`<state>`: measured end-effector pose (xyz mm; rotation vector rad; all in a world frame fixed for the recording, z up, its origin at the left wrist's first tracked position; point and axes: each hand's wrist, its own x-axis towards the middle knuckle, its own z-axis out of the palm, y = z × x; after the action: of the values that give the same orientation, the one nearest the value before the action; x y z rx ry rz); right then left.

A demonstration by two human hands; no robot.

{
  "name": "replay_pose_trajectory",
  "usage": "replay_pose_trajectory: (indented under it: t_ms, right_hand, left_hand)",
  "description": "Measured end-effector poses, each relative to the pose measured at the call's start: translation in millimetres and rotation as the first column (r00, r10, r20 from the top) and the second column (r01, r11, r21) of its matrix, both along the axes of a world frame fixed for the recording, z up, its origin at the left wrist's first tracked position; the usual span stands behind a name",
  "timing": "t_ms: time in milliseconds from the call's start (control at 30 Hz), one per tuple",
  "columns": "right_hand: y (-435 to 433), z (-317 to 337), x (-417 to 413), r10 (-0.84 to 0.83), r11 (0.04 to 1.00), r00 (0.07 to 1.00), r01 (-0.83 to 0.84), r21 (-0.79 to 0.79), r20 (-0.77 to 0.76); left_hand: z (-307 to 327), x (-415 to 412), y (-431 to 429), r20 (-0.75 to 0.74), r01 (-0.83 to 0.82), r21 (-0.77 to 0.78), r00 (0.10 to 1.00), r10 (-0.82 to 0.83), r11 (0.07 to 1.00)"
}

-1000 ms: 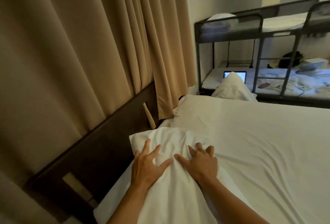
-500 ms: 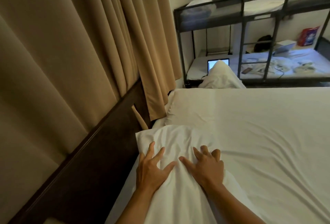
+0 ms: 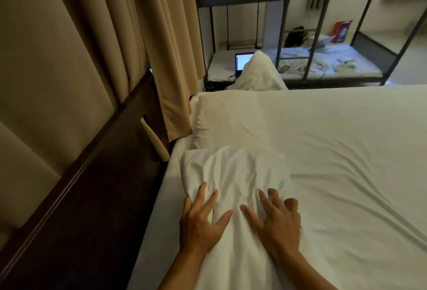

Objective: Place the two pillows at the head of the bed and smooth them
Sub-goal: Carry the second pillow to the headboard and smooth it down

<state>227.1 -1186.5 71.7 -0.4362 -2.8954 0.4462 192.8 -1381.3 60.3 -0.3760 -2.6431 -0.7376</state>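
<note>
left hand (image 3: 200,222): mine, flat on the near pillow (image 3: 233,174), fingers spread wide, palm pressing down. not gripping anything
right hand (image 3: 276,221): same deal, just beside the left one, fingers fanned out and a bit curled at the tips, resting on the cloth, nothing pinched as far as I can see
near pillow: right under both palms, white and pretty wrinkled, runs away from my fingertips along the head end of the bed (image 3: 346,162)
second pillow (image 3: 231,118): straight past the first one, beyond my fingertips, lying flat, its near edge touching or tucked under the first, can't tell which
headboard (image 3: 97,174): dark wood, off to the left of my left hand, running along the mattress edge
curtain (image 3: 161,47): beige, hangs above the headboard, its hem drops beside the far pillow
white bundle (image 3: 258,72): past the far edge of the bed, could be bedding, hard to say
laptop (image 3: 242,61): screen lit, partly behind that bundle
bunk bed (image 3: 300,24): farthest back, dark metal frame, messy lower bunk
</note>
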Motion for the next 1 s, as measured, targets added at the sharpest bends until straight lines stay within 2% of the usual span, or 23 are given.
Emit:
replay_pose_trajectory:
  t_ms: [167, 333, 533, 700, 900, 1000]
  right_hand:
    - [-22, -45, 0, 0.001, 1.0, 0.999, -0.002, -0.021, -0.035]
    - [-41, -87, 20, 0.021, 0.997, 0.999, -0.019, -0.076, 0.036]
    - [-43, -124, 41, 0.095, 0.991, 0.991, -0.085, -0.104, 0.099]
    - [-47, -140, 54, 0.097, 0.985, 0.992, -0.083, -0.154, 0.085]
    - [-38, -161, 55, 0.125, 0.986, 0.973, -0.1, -0.133, 0.194]
    - [-30, -170, 55, 0.102, 0.985, 0.976, -0.072, -0.156, 0.192]
  left_hand:
    - [-44, -6, -20, -0.035, 0.016, 0.058, 0.999, -0.014, 0.998]
    - [-84, 3, -42, -0.056, 0.012, 0.036, 0.998, -0.01, 0.999]
    - [-119, 31, -54, 0.01, -0.003, 0.021, 1.0, 0.003, 1.0]
    - [-139, 47, -63, 0.032, -0.055, 0.008, 0.998, 0.054, 0.998]
    - [-158, 44, -73, 0.091, -0.099, -0.018, 0.991, 0.1, 0.995]
    - [-163, 45, -78, 0.116, -0.128, -0.026, 0.985, 0.13, 0.991]
